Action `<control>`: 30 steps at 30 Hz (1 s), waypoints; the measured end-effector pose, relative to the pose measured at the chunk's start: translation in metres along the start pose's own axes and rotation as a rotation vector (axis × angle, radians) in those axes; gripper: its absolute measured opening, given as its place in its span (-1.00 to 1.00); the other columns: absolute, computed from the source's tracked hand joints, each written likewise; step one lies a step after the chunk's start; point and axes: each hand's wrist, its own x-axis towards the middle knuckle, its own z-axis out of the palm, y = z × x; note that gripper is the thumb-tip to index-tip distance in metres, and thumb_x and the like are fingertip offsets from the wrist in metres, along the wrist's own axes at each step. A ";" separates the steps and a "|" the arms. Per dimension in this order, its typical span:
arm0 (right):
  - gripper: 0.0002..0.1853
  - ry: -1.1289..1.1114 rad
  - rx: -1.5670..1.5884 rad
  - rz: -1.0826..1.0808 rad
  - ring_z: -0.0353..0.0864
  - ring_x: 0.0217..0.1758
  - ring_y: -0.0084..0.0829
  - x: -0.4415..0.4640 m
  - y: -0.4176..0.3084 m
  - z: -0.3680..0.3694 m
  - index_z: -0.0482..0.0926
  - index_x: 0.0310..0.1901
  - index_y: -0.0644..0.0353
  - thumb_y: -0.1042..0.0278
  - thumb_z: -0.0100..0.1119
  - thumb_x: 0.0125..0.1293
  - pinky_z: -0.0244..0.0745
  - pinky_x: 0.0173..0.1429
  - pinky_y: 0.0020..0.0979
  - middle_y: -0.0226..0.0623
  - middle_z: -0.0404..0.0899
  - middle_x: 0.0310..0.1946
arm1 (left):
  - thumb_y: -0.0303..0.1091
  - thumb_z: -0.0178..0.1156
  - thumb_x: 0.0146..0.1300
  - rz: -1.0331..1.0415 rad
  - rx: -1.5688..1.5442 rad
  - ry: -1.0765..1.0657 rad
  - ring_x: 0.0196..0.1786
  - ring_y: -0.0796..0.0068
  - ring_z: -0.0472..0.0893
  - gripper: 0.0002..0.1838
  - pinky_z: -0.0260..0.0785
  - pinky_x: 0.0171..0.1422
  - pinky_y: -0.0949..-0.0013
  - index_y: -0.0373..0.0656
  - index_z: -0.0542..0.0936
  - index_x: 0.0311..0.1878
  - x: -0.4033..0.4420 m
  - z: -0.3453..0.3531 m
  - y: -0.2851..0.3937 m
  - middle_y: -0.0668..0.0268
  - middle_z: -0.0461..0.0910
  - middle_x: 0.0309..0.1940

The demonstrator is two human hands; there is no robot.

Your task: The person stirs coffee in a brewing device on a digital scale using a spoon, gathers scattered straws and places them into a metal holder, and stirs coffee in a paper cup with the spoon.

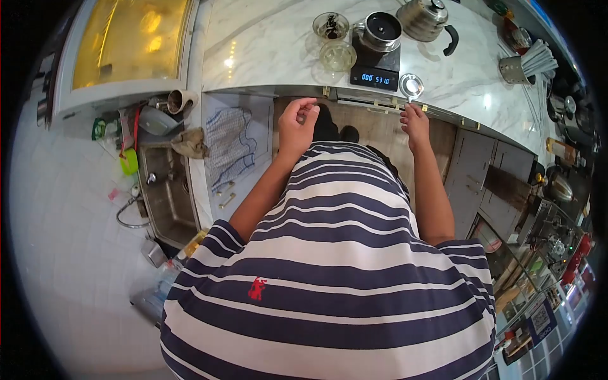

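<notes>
A: Hazards, largest first?
B: Kettle [420, 24], beyond the right fingers [411, 113]: an overlong reach could topple it; scale [386, 62], ahead and left of them: a knock could shift its load; metal utensil [411, 86], just ahead, over the table [465, 73] edge: a weak pinch could drop it.
A: Finger state?
B: Right apparently pinching the utensil's handle; left fingers [306, 102] loosely curled, empty.

A hand could pass over the worktop [259, 60] at 11 o'clock; glasses [337, 57] at 12, a scale [375, 62] and kettle [423, 20] at 1, stand in the way.
</notes>
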 end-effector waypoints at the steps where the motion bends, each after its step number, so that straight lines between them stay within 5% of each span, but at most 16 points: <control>1: -0.74 0.002 0.013 -0.008 0.52 -0.33 -0.65 -0.006 -0.001 0.000 0.62 0.10 0.06 0.14 0.30 0.53 0.35 -0.28 -0.55 -0.52 0.60 -0.30 | -0.39 0.40 0.42 0.006 0.001 0.014 -0.21 0.59 0.64 -0.78 0.49 -0.08 0.45 -0.19 0.75 0.07 -0.004 -0.002 -0.004 0.35 0.74 -0.20; 12: -0.61 -0.257 -0.164 -0.087 0.56 -0.26 -0.59 -0.065 -0.032 0.060 0.60 0.24 0.15 0.11 0.30 0.55 0.43 -0.20 -0.50 -0.38 0.63 -0.17 | -0.38 0.39 0.43 -0.085 -0.115 0.238 -0.22 0.66 0.60 -0.78 0.45 -0.13 0.51 -0.17 0.75 0.09 -0.009 -0.048 -0.033 0.42 0.71 -0.20; 20: -0.69 -0.589 -0.320 -0.255 0.59 -0.19 -0.64 -0.111 -0.100 0.208 0.64 0.22 0.09 0.13 0.23 0.62 0.46 -0.06 -0.49 -0.48 0.64 -0.20 | -0.37 0.39 0.43 -0.116 -0.117 0.384 -0.21 0.66 0.60 -0.76 0.49 -0.12 0.48 -0.19 0.73 0.11 0.007 -0.136 -0.031 0.41 0.70 -0.22; 30: -0.65 -0.869 -0.511 -0.593 0.64 -0.19 -0.48 -0.146 -0.117 0.416 0.71 0.17 0.19 0.14 0.30 0.53 0.57 -0.06 -0.37 -0.31 0.70 -0.20 | -0.32 0.39 0.44 -0.139 -0.149 0.594 -0.16 0.59 0.63 -0.73 0.47 -0.04 0.42 -0.17 0.73 0.13 0.018 -0.258 -0.094 0.39 0.72 -0.16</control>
